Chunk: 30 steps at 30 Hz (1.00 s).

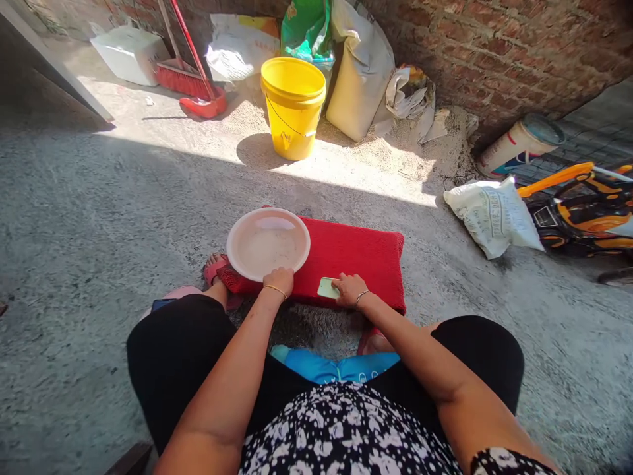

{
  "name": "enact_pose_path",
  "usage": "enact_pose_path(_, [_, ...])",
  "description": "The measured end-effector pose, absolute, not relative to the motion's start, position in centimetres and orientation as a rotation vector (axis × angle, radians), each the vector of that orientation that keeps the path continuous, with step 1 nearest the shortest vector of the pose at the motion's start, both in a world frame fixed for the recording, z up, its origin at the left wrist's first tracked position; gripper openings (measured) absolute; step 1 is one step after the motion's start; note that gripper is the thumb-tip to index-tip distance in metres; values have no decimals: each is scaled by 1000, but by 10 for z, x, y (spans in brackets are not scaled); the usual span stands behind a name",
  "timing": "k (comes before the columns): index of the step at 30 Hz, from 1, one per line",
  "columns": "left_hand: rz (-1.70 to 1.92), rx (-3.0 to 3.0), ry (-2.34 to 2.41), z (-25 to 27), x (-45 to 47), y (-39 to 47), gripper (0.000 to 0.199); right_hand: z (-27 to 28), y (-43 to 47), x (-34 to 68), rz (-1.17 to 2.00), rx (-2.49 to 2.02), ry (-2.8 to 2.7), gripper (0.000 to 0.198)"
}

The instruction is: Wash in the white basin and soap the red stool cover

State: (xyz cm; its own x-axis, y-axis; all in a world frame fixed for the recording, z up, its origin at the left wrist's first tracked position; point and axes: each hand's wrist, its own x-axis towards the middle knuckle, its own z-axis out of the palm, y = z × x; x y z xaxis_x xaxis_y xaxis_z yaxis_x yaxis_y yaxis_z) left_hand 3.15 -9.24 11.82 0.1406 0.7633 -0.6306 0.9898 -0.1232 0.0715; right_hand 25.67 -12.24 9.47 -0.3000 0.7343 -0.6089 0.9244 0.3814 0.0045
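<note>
A pale pink basin (236,232), with cloudy water in it, stands on the left part of a bench covered with red cloth (359,247). My left hand (279,280) is closed over the near rim of the basin. On the red cloth, to the right of the basin, lies a small pale green rectangular object with rounded corners (326,287); I cannot make out its kind. My right hand (351,290) has its fingers closed on the right end of it, hiding that end.
Beyond the bench stands a yellow bucket (295,119). Sacks (361,82) lean against the brick wall beside spilled grain-like material. A red broom (184,78) and dustpan (205,105) are at the back left. A white sack (494,214) and an orange-black toy vehicle (588,214) lie right.
</note>
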Motion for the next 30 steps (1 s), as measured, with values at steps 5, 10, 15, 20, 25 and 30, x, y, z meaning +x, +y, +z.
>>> enact_pose_path(5, [-628,1954,1666,118,32,-90,41,66,-122,156,-516,1246,2396,46])
enact_pose_path(10, [-624,1947,1654,117,36,-89,43,58,-135,214,-492,1330,2269,50])
enact_pose_path(15, [-606,1951,1655,115,39,-90,47,74,-163,371,-392,1543,1901,56])
enact_pose_path(20, [-587,1940,1653,114,38,-90,47,95,-167,447,-340,1637,1551,42])
enact_pose_path(25, [-574,1919,1655,114,37,-89,46,108,-133,355,-360,1536,1842,44])
enact_pose_path(30, [-554,1916,1657,116,39,-88,45,90,-104,211,-476,1339,2225,44])
